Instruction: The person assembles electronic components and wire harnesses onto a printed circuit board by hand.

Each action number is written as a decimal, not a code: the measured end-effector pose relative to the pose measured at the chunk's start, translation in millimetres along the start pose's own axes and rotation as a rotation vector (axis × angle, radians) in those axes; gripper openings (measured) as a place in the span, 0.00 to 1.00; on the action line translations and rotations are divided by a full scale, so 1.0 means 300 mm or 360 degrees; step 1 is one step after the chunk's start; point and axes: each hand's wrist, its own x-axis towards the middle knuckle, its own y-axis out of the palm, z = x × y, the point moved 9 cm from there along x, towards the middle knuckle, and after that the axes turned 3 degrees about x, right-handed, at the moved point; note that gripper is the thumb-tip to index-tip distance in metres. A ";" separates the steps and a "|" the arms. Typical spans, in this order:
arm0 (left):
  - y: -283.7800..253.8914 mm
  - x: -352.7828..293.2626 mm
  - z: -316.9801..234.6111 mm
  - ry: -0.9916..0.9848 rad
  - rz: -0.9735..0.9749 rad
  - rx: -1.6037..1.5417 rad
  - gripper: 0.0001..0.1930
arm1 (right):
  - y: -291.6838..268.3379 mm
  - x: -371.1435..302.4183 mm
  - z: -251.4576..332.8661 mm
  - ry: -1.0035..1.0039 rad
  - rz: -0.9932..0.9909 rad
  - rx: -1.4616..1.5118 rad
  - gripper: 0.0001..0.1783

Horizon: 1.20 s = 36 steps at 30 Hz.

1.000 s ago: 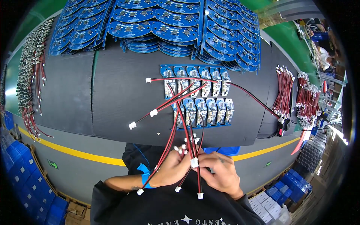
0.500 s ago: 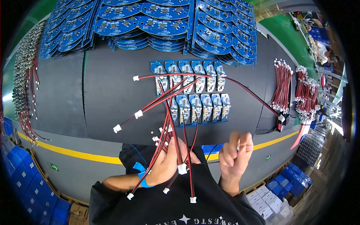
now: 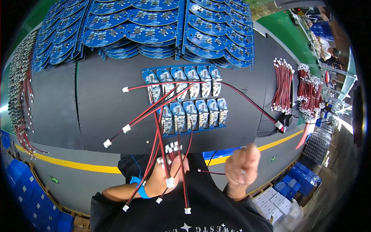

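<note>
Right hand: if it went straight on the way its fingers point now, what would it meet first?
Probably the near edge of the black work surface, just ahead of the right hand; depth is unclear, so it might pass above.

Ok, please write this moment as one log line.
left hand: holds wire bunch | right hand: holds single wire | boards: on table | wire pile: at right
</note>
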 end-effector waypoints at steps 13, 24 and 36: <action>0.106 0.042 -0.205 0.0566 0.0174 0.0767 0.06 | -0.011 0.009 -0.142 0.0681 0.0078 -0.0732 0.07; 0.033 0.049 -0.105 0.0226 -0.0142 0.0093 0.12 | 0.256 0.011 -0.034 -0.0938 0.1241 -0.2847 0.15; 0.065 0.038 -0.109 0.0242 0.0099 0.0476 0.08 | 0.255 0.199 0.019 -0.0915 0.0873 -0.3219 0.10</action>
